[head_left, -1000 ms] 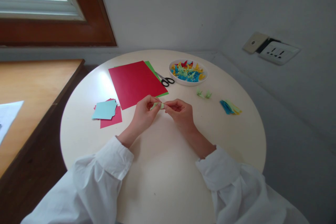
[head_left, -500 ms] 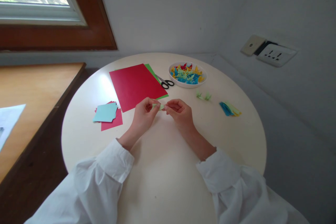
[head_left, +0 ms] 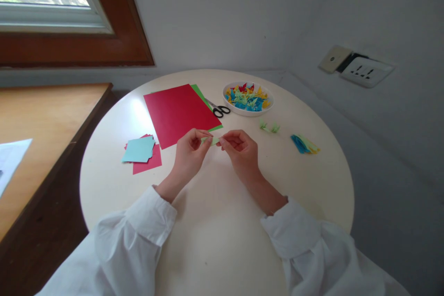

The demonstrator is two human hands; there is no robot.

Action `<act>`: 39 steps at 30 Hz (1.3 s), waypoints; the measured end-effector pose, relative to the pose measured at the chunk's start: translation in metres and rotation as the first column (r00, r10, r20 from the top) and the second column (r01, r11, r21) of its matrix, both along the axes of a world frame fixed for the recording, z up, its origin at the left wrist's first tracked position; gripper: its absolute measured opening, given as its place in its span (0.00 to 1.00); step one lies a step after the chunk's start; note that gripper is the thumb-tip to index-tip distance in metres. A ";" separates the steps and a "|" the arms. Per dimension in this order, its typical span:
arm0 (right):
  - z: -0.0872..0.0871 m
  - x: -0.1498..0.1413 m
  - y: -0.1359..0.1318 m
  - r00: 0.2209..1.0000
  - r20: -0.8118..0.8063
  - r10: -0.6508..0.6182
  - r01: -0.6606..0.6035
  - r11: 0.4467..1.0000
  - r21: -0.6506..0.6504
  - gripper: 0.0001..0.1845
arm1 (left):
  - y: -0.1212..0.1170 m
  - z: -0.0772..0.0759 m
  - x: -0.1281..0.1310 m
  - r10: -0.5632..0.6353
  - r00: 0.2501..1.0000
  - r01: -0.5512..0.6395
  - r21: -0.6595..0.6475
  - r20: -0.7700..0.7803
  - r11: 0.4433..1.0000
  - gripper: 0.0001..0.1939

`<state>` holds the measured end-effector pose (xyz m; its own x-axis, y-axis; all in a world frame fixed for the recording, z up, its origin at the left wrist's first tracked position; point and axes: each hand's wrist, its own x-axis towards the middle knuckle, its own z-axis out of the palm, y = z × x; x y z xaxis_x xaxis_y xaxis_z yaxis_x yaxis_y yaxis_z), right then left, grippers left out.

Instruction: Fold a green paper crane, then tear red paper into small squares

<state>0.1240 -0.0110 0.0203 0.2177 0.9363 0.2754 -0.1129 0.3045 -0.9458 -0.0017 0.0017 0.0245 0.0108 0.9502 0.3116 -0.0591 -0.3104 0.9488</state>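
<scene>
Near the middle of the round white table, a small piece of folded light green paper is held between my two hands. My left hand pinches its left end between thumb and fingers. At its right end, my right hand grips it with thumb and forefinger, the other fingers curled. The fingertips cover part of the paper, so its exact folds are hidden. Just beyond my left hand lies a large red sheet. Two small light green folded paper pieces rest beyond my right hand, to the right.
A white bowl of colourful folded paper stands at the back, with black-handled scissors beside it. Small light blue squares lie over red ones on the left. Blue, green and yellow folded papers lie right. A wooden desk stands left.
My right hand has shifted slightly to the right, and a little more of the light green paper shows between the fingertips. Both hands keep their pinch.
</scene>
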 end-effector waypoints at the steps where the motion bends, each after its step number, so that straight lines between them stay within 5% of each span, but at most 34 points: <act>1: 0.000 0.000 0.000 1.000 0.008 -0.002 0.002 1.000 0.002 0.09 | 0.000 0.000 0.000 -0.002 1.000 0.002 -0.002 0.002 1.000 0.05; 24: 0.001 -0.003 -0.003 0.998 0.033 -0.045 0.043 0.998 0.038 0.10 | -0.001 -0.002 0.000 0.012 1.000 -0.012 -0.001 0.001 1.000 0.05; 39: -0.002 -0.003 -0.006 0.976 0.186 -0.111 0.089 0.989 0.121 0.06 | 0.001 0.000 -0.003 0.013 0.989 -0.001 0.083 -0.146 0.997 0.03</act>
